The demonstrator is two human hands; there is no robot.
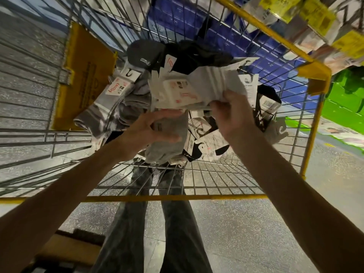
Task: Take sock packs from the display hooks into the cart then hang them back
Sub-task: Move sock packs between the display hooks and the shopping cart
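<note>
Both my arms reach down into a wire shopping cart with a yellow frame. My right hand grips a stack of white sock packs with paper labels, held above the pile. Just below it, my left hand holds a light grey sock pack, thumb on top and fingers curled under its edge. More packs lie in the cart: grey striped ones at the left, black ones at the back, black-and-white ones at the right.
A yellow plastic panel lines the cart's left wall. Display hooks with yellow-tagged packs hang at the upper right. A green shelf is at the right. My legs in dark jeans stand behind the cart on speckled floor.
</note>
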